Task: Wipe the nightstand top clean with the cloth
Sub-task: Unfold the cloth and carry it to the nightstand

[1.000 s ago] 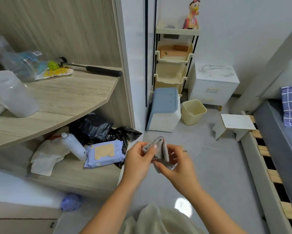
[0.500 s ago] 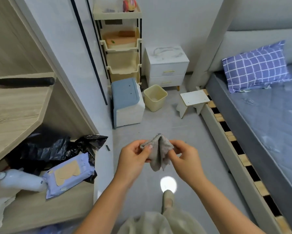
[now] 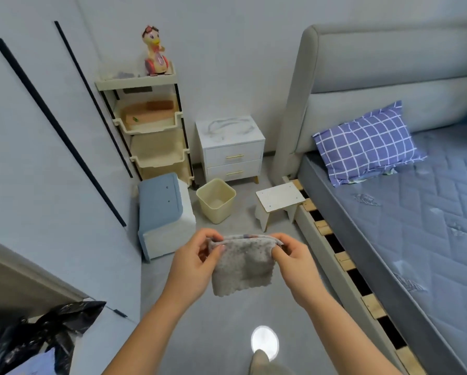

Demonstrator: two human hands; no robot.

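Observation:
A grey speckled cloth [image 3: 242,266] hangs spread flat between my two hands above the floor. My left hand [image 3: 193,262] pinches its upper left corner and my right hand [image 3: 294,262] pinches its upper right corner. The white nightstand [image 3: 233,155] with two drawers and gold handles stands against the far wall, between the shelf rack and the bed. Its marbled top [image 3: 228,129] carries grey streaks and nothing stands on it. Both hands are well short of the nightstand.
On the floor before the nightstand stand a cream bin [image 3: 216,204], a small white stool [image 3: 278,203] and a blue-and-white box [image 3: 163,216]. A cream shelf rack [image 3: 151,125] with a duck toy [image 3: 155,54] is at left, the bed [image 3: 405,212] at right.
The view has swung right, away from the wooden shelves, towards the nightstand and bed. The cloth, bunched between my hands before, is now pulled open and flat.

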